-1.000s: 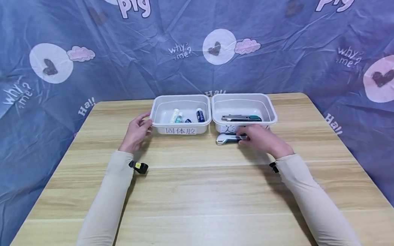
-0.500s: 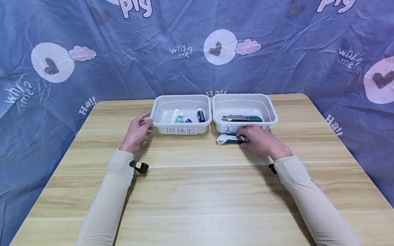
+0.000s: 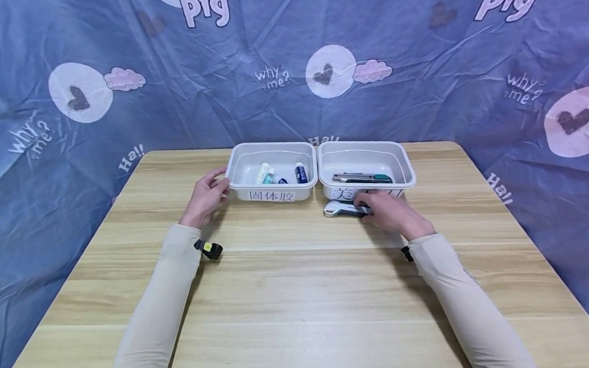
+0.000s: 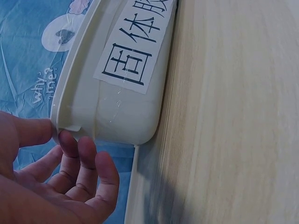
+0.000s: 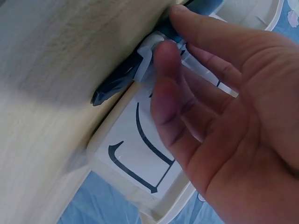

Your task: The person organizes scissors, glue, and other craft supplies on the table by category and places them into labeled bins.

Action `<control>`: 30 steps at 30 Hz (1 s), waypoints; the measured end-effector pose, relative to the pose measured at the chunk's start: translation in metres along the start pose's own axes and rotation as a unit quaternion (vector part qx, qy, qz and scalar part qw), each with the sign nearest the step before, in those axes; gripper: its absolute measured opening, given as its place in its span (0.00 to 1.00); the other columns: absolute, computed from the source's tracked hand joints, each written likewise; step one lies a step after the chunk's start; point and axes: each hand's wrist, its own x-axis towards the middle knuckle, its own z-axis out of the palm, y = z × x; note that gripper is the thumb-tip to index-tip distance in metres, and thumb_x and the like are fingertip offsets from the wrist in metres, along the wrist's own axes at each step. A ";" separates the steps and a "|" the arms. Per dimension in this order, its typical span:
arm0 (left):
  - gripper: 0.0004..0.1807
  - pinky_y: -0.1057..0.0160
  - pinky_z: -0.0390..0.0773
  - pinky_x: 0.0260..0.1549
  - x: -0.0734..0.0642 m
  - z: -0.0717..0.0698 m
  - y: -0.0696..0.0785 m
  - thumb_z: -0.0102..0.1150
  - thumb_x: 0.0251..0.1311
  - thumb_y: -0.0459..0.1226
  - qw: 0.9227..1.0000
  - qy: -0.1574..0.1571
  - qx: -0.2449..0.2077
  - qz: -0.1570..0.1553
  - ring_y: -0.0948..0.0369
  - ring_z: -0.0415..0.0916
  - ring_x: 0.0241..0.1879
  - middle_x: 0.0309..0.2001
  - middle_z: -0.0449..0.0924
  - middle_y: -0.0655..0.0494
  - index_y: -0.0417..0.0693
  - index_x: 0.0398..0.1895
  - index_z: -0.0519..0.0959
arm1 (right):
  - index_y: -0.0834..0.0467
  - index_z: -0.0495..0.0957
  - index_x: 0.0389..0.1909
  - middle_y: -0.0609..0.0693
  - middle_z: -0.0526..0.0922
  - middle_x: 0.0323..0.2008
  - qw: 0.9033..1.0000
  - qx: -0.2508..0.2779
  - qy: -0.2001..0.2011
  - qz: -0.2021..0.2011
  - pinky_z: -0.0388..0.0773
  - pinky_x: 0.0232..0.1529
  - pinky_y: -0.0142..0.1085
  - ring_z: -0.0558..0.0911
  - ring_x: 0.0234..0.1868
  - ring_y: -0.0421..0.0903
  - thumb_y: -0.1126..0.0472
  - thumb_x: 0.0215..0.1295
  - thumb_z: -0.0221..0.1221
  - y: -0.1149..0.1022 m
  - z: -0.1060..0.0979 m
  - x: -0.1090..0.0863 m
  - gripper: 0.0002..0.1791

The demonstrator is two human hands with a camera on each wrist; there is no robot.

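Observation:
In the head view my left hand (image 3: 205,196) is at the near left corner of the left white plastic bin (image 3: 241,194). The left wrist view shows its thumb on the rim and the index fingertip just under it, pinching the edge; the other fingers are loosely curled. My right hand (image 3: 390,212) pinches a white-and-dark utility knife (image 3: 341,209) lying on the table in front of the right bin (image 3: 408,177). In the right wrist view the thumb and fingers partly cover the knife (image 5: 119,77), whose dark end sticks out beyond them.
Glue sticks (image 3: 301,173) lie in the left bin, which has a printed label (image 3: 271,196). Utility knives (image 3: 362,178) lie in the right bin, its label partly hidden by my hand. Both bins stand side by side near the back of the wooden table (image 3: 287,296), before a blue printed cloth (image 3: 204,88).

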 end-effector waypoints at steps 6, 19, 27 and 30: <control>0.26 0.60 0.79 0.45 -0.001 0.000 0.001 0.51 0.77 0.37 1.000 -0.003 0.006 0.001 0.59 0.76 0.41 0.38 0.76 0.58 0.48 0.75 0.67 | 0.56 0.80 0.42 0.51 0.81 0.33 1.000 -0.006 -0.003 0.023 0.76 0.34 0.46 0.78 0.34 0.50 0.68 0.54 0.74 0.000 0.000 -0.001 0.16; 0.25 0.61 0.80 0.44 -0.002 0.001 0.002 0.51 0.77 0.37 1.000 -0.002 0.003 -0.004 0.59 0.77 0.41 0.37 0.76 0.59 0.48 0.75 0.68 | 0.56 0.81 0.40 0.51 0.83 0.34 1.000 -0.003 -0.004 0.007 0.80 0.38 0.49 0.81 0.36 0.52 0.69 0.54 0.73 0.000 0.000 -0.001 0.14; 0.26 0.62 0.80 0.43 -0.002 0.000 0.002 0.51 0.77 0.37 1.000 -0.005 0.004 -0.004 0.59 0.76 0.41 0.37 0.76 0.61 0.48 0.76 0.67 | 0.56 0.82 0.41 0.52 0.84 0.36 1.000 -0.017 -0.006 -0.010 0.81 0.40 0.51 0.83 0.38 0.53 0.70 0.53 0.73 -0.001 -0.003 -0.001 0.15; 0.26 0.63 0.80 0.43 -0.002 0.000 0.002 0.51 0.77 0.38 1.000 -0.005 0.004 -0.003 0.59 0.76 0.41 0.36 0.77 0.61 0.48 0.76 0.67 | 0.56 0.81 0.41 0.52 0.84 0.35 1.000 -0.022 -0.006 -0.014 0.81 0.40 0.50 0.83 0.37 0.52 0.69 0.54 0.73 -0.002 -0.003 -0.001 0.16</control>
